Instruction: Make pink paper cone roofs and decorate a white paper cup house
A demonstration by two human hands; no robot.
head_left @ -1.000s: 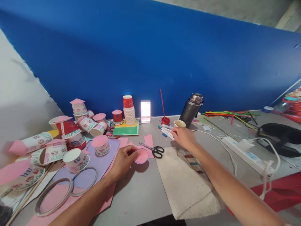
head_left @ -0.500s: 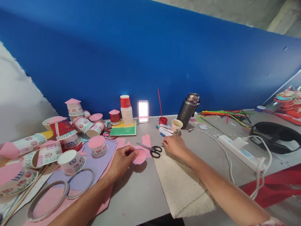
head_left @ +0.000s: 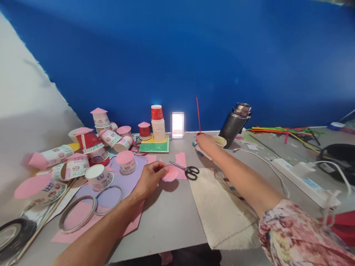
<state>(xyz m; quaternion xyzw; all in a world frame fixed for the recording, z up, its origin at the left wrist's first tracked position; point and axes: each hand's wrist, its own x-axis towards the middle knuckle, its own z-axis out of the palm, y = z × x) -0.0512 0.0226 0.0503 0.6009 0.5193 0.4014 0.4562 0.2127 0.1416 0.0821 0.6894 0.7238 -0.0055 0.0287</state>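
A: Where is the worked piece, and how is it held?
B: A pink disc (head_left: 171,173) is held just above the middle of the table (head_left: 163,218), its left edge pinched narrowly by the left hand (head_left: 152,176); just beyond, scissors (head_left: 189,170) are laid across a pink offcut (head_left: 181,159), tips to the left.
A: And the right hand (head_left: 206,143)?
B: It is stretched to the far side, over pens (head_left: 197,150) and near a red pot (head_left: 200,134); the fingertips are hidden, so whether anything is grasped cannot be told.
A: Which step is judged to be in hand?
B: The disc seems to be held ready while an item is sought at the far side; for the next move, a sure fingertip pinch is called for, with the paper cup (head_left: 220,141) beside the hand left unknocked and the disc uncreased.
A: What is seen farther out?
B: Pink-topped cups (head_left: 126,162) are gathered at left; a dark flask (head_left: 234,125) is stood far right.
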